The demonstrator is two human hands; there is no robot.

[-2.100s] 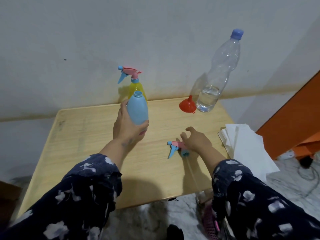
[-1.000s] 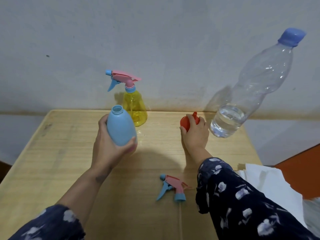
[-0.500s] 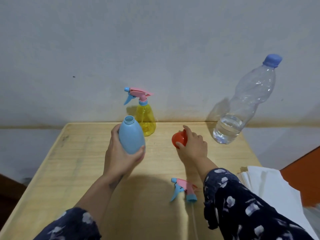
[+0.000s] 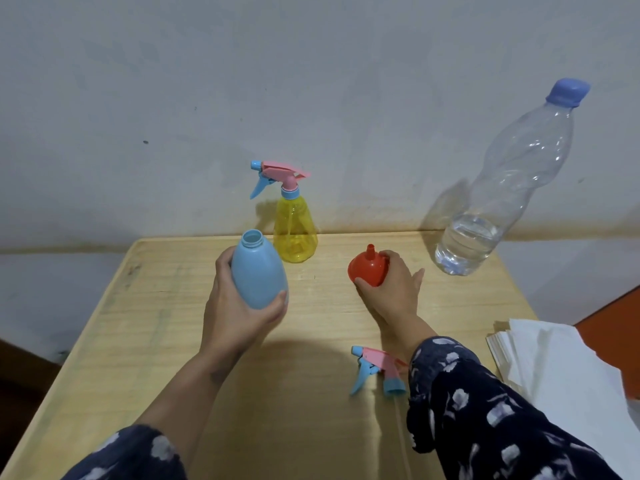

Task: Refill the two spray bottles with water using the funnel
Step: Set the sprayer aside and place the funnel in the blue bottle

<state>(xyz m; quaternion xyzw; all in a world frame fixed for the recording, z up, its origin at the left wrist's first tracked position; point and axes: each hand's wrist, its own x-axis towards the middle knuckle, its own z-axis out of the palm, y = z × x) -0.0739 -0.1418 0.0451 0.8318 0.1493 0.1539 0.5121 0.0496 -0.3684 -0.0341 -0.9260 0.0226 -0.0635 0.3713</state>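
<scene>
- I see the left hand wrapped around the blue spray bottle, grip pressed on its lower body; bottle lifted off the bench, neck open, no sprayer on it, tilted slightly toward 11 o'clock.
- Right hand at 3 o'clock of the blue bottle, grip pinching the red funnel; spout points up, wide mouth faces down and left.
- Yellow spray bottle stands upright at 12 o'clock, at the bench's far edge against the wall, pink-and-blue sprayer still on, nozzle toward 9 o'clock.
- Loose trigger sprayer lies on its side on the bench at 5 o'clock, just beside the right sleeve.
- Clear water bottle at 2 o'clock, blue cap on, water only in its bottom part.
- Stack of white paper at 4 o'clock, past the bench's right edge.
</scene>
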